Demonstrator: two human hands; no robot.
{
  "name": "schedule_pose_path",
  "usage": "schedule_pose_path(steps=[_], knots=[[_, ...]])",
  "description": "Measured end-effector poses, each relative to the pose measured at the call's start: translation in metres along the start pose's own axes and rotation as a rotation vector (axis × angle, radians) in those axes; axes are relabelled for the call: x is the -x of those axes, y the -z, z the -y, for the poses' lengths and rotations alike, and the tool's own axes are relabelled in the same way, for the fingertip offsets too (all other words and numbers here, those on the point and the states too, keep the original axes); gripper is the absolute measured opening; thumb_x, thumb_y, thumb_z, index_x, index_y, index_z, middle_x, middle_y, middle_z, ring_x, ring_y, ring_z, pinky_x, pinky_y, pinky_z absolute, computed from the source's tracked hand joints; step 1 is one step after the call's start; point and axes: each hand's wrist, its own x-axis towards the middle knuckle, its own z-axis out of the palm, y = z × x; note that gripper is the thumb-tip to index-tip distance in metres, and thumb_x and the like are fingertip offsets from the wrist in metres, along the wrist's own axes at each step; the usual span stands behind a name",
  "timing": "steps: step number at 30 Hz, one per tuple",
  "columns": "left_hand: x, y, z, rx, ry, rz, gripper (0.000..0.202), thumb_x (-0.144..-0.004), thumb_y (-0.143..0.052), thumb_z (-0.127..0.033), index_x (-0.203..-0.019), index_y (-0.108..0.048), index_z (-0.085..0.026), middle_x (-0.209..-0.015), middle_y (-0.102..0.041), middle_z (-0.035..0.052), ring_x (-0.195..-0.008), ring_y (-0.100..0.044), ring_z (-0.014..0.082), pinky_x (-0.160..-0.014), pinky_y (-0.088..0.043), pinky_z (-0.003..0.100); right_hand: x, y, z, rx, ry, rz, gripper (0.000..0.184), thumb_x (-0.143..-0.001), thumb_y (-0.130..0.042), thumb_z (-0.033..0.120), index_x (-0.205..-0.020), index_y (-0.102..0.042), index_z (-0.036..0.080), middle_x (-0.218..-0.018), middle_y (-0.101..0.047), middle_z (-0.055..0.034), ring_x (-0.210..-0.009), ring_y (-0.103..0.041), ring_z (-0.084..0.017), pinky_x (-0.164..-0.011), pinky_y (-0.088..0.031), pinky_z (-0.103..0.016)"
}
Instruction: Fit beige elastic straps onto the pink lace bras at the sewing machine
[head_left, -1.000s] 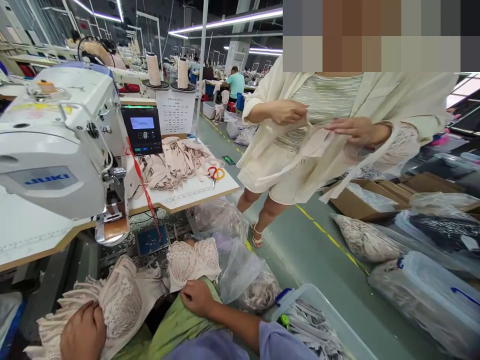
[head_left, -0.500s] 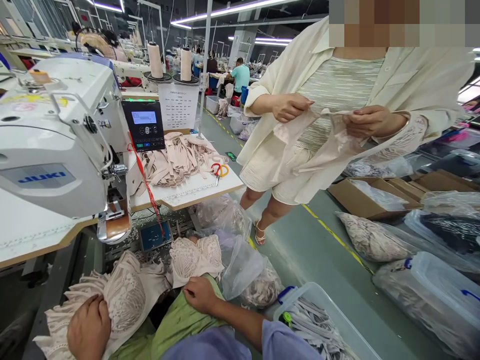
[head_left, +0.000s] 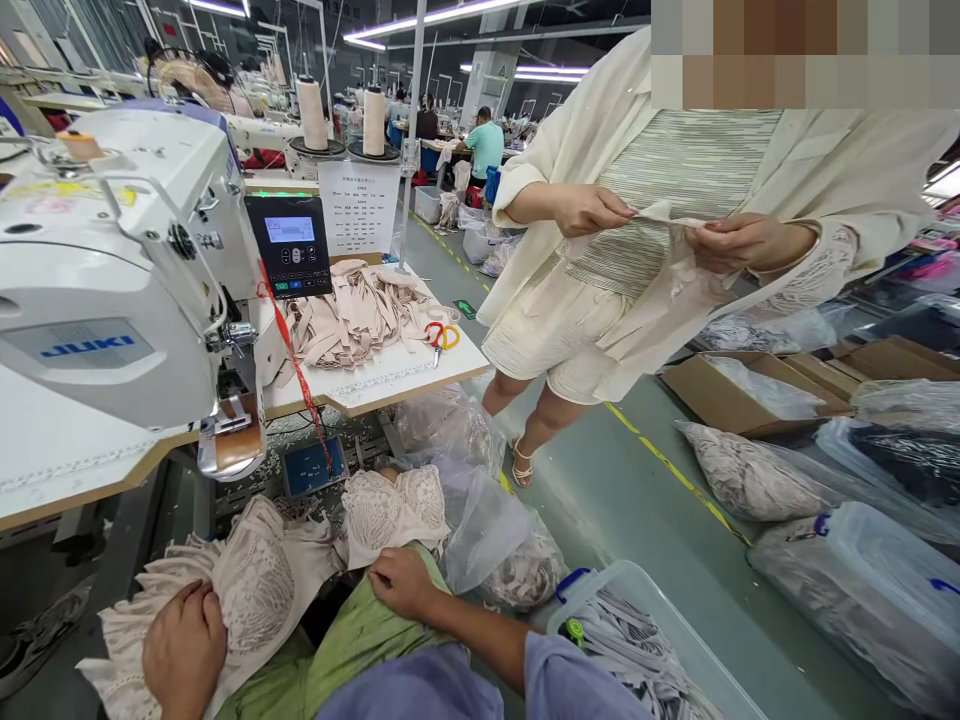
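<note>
My left hand lies on a pile of beige bras across my lap, fingers together and laid over the fabric beside a lace cup. On the green cloth over my leg rests my right hand, its fingers curled in and nothing visible in them. Just beyond its knuckles sits another beige lace bra. Facing me, a standing person holds a pale garment piece stretched between both hands.
A white JUKI sewing machine with a control panel stands at left. Beige straps and red-and-yellow scissors lie on its table. Plastic bags and a bin of grey strips are at my right.
The other person has pulled the garment's upper edge straighter between their hands. My two hands stay in place; the view has shifted slightly.
</note>
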Motion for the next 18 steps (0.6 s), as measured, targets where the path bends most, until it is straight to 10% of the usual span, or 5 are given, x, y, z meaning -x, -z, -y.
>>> schedule_pose_path(steps=[18], knots=[[0.0066,-0.001,0.0025,0.031,0.015,0.027,0.058,-0.098,-0.023,-0.037,-0.11,-0.07,-0.007,-0.12,-0.069,0.0182,-0.111,-0.061,0.0316,-0.1,-0.042,0.04,0.0037,0.0022,0.0058,-0.06,-0.012,-0.004,0.019,-0.091,-0.052,0.023,-0.08,-0.068,0.021,-0.079,-0.066,-0.0021,-0.077,-0.061,-0.015,-0.067,-0.034,-0.026]])
